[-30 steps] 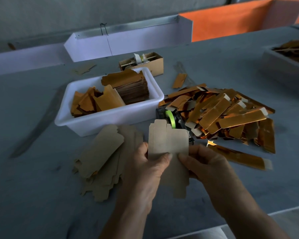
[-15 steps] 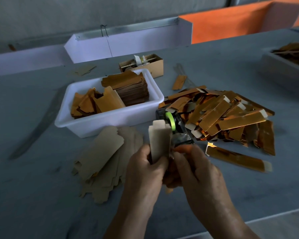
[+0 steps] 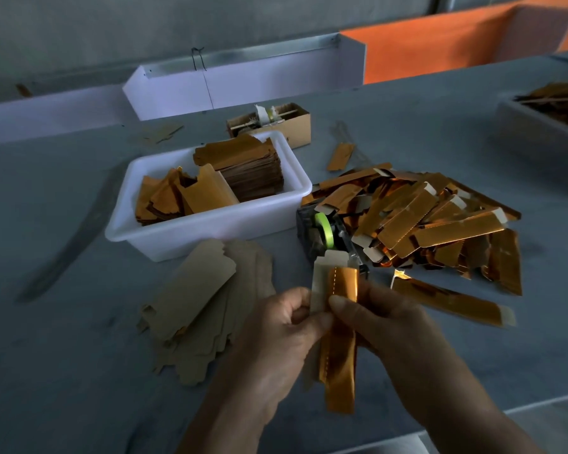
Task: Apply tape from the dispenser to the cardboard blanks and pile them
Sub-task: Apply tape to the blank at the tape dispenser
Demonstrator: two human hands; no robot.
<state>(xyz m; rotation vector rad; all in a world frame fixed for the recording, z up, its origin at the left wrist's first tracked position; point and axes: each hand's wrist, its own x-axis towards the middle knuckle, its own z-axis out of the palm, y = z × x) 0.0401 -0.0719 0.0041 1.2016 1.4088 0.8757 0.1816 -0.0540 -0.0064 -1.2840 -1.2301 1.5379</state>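
Two hands are engaged on one cardboard blank (image 3: 340, 326), which is held folded lengthwise just above the near edge of the table (image 3: 79, 371), gold face outward. The left hand (image 3: 276, 335) pinches the blank's plain flap between thumb and fingers; the right hand (image 3: 384, 322) grips the gold side, with its thumb pressed on the fold.

The tape dispenser (image 3: 325, 234), with its green roll, stands at 12 o'clock from the blank, just beyond its upper end. The unworked blanks (image 3: 197, 299) lie at 9 o'clock from the hands; the finished pile (image 3: 417, 221) lies at 1 o'clock, with one loose finished piece (image 3: 450, 299) at 3 o'clock.

The step in hand is judged to be folding and presenting the blank for taping. Whether tape is already applied cannot be told. The next move is judged to require that the upper flap be brought against the dispenser's tape edge, the fold being kept closed, before the blank is laid on the pile.
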